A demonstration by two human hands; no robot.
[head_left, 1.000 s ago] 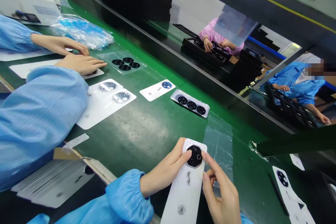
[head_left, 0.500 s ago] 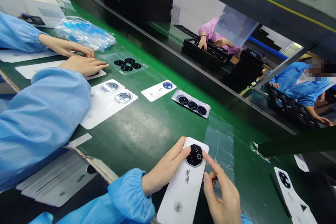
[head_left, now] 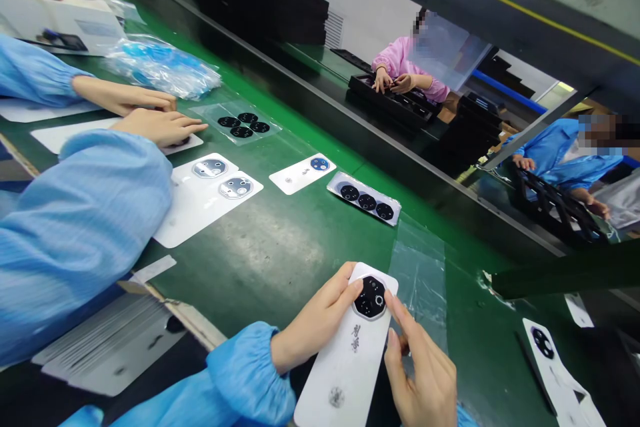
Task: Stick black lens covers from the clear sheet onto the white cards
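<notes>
My left hand (head_left: 320, 317) is closed on a white phone back panel (head_left: 345, 370), with its thumb at the left edge of the black camera disc (head_left: 371, 297). The panel is tilted, and dark lettering and a round emblem are printed on it below the disc. My right hand (head_left: 425, 360) is closed at the panel's right edge. Its index fingertip touches the disc's rim, while its thumb is bent beside the panel and the other fingers are partly hidden. Beyond my hands lie a strip of black discs (head_left: 363, 197) and a clear plastic sheet (head_left: 419, 273).
A co-worker's hands (head_left: 155, 123) rest on a white panel at the left. Nearby are white panels with silver discs (head_left: 200, 213), a smaller printed card (head_left: 303, 173), and black discs on clear film (head_left: 243, 125). Stacked panels (head_left: 110, 347) sit below the table edge; another panel (head_left: 545, 353) is at right.
My right index finger has shifted slightly along the disc's rim, and my right thumb has moved a little left. The panel's lower end has swung slightly left. My left hand barely differs.
</notes>
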